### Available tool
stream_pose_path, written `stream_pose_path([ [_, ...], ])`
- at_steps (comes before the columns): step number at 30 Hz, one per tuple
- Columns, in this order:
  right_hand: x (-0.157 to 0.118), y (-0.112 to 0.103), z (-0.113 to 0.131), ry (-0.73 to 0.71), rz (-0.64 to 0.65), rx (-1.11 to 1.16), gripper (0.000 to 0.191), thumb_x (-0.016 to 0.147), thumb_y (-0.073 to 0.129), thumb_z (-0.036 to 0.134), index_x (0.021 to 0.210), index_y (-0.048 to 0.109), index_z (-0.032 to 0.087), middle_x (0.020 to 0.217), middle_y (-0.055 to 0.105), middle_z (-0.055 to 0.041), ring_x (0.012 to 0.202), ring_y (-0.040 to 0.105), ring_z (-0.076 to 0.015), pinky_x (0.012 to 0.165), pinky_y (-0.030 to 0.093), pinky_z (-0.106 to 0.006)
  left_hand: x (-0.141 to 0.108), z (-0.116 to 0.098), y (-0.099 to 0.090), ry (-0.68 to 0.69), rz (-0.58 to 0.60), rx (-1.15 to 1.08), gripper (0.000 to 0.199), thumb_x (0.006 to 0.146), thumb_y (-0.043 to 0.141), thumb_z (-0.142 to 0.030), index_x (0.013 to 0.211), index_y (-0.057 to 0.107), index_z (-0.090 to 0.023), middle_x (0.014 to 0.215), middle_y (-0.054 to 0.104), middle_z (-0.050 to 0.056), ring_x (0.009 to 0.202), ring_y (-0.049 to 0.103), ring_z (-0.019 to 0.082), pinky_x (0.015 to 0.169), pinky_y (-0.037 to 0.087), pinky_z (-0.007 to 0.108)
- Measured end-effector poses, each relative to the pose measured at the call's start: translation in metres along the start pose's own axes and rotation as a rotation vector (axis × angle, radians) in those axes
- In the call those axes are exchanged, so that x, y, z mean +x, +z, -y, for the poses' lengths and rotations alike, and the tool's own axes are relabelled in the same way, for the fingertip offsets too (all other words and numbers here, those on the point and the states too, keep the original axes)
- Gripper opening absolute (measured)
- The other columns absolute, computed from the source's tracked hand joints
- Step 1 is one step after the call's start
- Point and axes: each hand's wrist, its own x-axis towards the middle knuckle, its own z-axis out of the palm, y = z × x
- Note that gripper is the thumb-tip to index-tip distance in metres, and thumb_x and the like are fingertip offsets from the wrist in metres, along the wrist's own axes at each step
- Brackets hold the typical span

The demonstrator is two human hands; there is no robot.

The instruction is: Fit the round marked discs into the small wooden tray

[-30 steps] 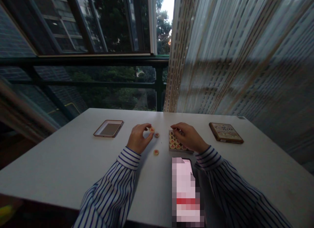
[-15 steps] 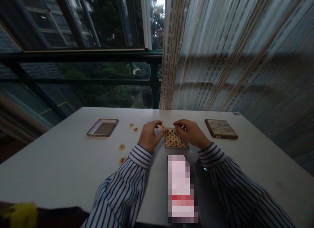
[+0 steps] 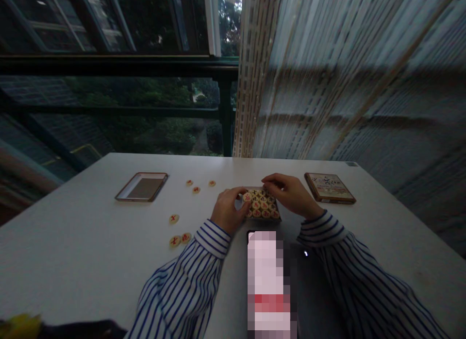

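A small box (image 3: 263,219) of round Chinese chess pieces (image 3: 256,205), in rows with red and black characters, sits at the middle of the table. My left hand (image 3: 227,210) pinches a red-marked Chinese chess piece (image 3: 247,197) between thumb and index finger, over the box's far left corner. At the box's far right, my right hand (image 3: 291,195) has its thumb and fingertips drawn together by the rim. Whatever those fingertips might hold is hidden. Several loose red-marked pieces (image 3: 174,241) lie on the table left of my left hand.
On the white table (image 3: 120,261), a shallow open lid-like tray (image 3: 149,200) stands at the far left. A flat decorated box (image 3: 330,187) lies at the right. A phone with a blurred-out screen (image 3: 267,266) lies in front of the pieces. Behind are a railing and a curtain.
My left hand has brought its piece from beside the box's far left corner to over the pieces there. My right fingertips have stayed near the far rim. The view has shifted slightly.
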Motion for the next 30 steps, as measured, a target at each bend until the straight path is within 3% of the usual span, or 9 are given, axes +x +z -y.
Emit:
stream_pose_path([
  [16,-0.005,0.014,0.009,0.085,0.303,0.192,0.020,0.079,0.053,0.029,0.090,0.062,0.016,0.082,0.067,-0.0040,0.076,0.062,-0.0140,0.068,0.048,-0.026,-0.008,-0.002,0.007,0.043,-0.070,-0.006,0.023,0.073,0.061,-0.026,0.092,0.056,-0.016,0.080,0.064,0.005,0.073,0.058,0.017,0.070,0.047,0.033],
  [26,-0.005,0.014,0.010,0.101,0.296,0.187,0.017,0.077,0.055,0.024,0.089,0.064,0.016,0.082,0.068,-0.0035,0.077,0.063,-0.0145,0.070,0.048,-0.027,-0.009,-0.002,0.009,0.056,-0.083,-0.065,0.024,0.075,0.059,-0.031,0.095,0.057,-0.017,0.083,0.065,0.006,0.077,0.059,0.017,0.071,0.048,0.033],
  [30,-0.005,0.013,0.009,0.074,0.276,0.167,0.017,0.077,0.054,0.024,0.089,0.065,0.016,0.084,0.068,-0.0033,0.078,0.062,-0.0147,0.072,0.048,-0.027,-0.009,-0.003,0.008,-0.033,-0.065,-0.189,0.026,0.073,0.062,-0.029,0.096,0.058,-0.017,0.087,0.065,0.007,0.079,0.060,0.017,0.074,0.049,0.034],
])
